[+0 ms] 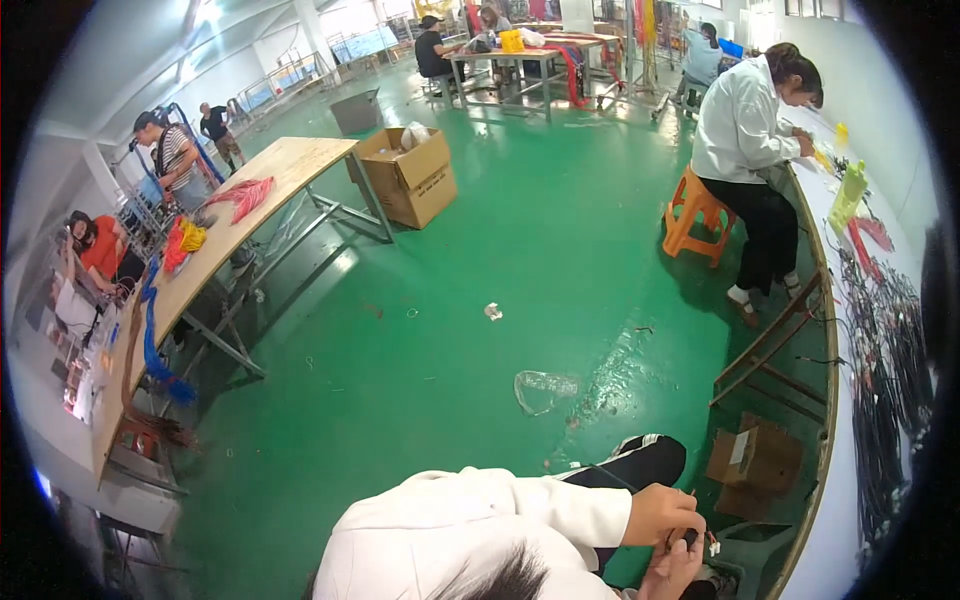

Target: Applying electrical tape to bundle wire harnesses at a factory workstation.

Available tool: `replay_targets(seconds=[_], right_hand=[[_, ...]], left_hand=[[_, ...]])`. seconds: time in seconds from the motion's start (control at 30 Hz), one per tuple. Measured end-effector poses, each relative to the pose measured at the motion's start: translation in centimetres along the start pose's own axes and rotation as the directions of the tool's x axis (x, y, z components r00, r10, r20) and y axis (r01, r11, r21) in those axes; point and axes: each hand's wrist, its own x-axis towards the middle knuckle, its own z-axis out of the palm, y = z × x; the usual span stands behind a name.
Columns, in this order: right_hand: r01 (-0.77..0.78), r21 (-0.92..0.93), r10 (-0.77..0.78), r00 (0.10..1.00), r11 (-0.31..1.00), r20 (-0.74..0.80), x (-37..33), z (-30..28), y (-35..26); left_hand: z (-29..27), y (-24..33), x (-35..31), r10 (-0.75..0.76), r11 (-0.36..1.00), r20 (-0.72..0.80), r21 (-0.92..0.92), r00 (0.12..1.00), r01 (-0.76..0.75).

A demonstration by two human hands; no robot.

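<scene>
At the lower right, my two hands come together over a small black part (pixel 690 538), which looks like a connector on a wire. My left hand (pixel 665 514), in a white sleeve, is closed with its fingertips pinching at the part. Just below it, my right hand (pixel 672 572) grips the same part from underneath, its lower side cut off by the frame edge. A small white plug (pixel 714 547) sticks out beside the fingers. One dark cable (pixel 610 476) runs from the left hand across my dark trouser leg (pixel 650 462).
To the right stands a long white worktop (pixel 845 400) with many black cables (pixel 885 400). Under it sits an open cardboard box (pixel 755 462). A person in white (pixel 745 125) sits on an orange stool (pixel 700 215). A wooden table (pixel 290 160) stands left; clear plastic (pixel 546 391) lies on the green floor.
</scene>
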Motion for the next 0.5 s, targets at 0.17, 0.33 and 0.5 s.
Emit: replay_targets(seconds=[0.17,0.33,0.5], right_hand=[[-0.104,0.130,0.112,0.992,0.986,-0.055,-0.3,-1.5,1.2],[-0.034,0.181,0.048,0.996,0.983,-0.070,-0.7,-1.6,2.0],[0.005,0.033,0.001,0.984,0.999,-0.180,-1.0,-0.2,1.8]], left_hand=[[1.2,0.2,1.2,-0.478,0.878,0.157,0.064,0.864,0.474],[2.5,-2.9,-0.7,-0.356,0.923,0.267,-0.048,0.896,0.382],[2.2,-1.8,-0.6,-0.282,0.958,0.131,0.093,0.951,0.271]])
